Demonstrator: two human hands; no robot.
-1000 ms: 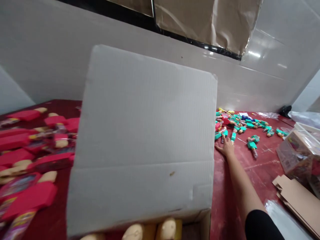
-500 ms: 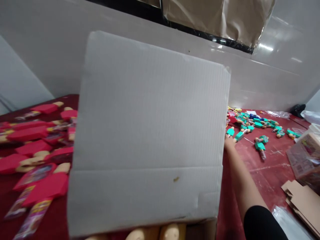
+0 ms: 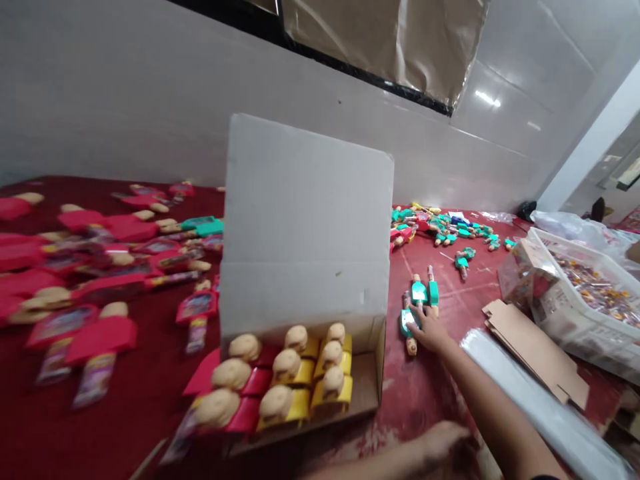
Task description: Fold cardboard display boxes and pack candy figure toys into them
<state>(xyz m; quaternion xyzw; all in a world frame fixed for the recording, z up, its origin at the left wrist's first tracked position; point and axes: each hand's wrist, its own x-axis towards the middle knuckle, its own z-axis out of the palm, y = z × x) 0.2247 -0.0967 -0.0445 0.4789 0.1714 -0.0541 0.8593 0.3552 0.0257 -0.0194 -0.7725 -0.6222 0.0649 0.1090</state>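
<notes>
My right hand [image 3: 431, 328] reaches over the red table, its fingers on a green toy [image 3: 409, 321] with a beige knob-like head. Two more green toys, one [image 3: 419, 292] upright in view and one [image 3: 433, 293] beside it, lie just beyond the fingers. Low in the view, my left hand [image 3: 447, 441] is near the table edge, blurred, its fingers unclear. To the left stands a cardboard box [image 3: 305, 220] with its white lid raised. Inside are rows of beige-headed toys, red [image 3: 245, 413] on the left and yellow [image 3: 333, 393] to the right, with a gap along the right wall.
Many red toys [image 3: 103, 340] lie spread on the left. A mixed heap of mostly green toys [image 3: 465, 230] is at the back right. On the right are flat brown cardboard [image 3: 537, 353], clear plastic bags [image 3: 540, 407] and a white basket [image 3: 565, 293] of small wrapped pieces.
My view has swung right and back, so the box looks smaller and its contents show. My right hand has come nearer from the green heap, with green toys by it. My left hand has appeared.
</notes>
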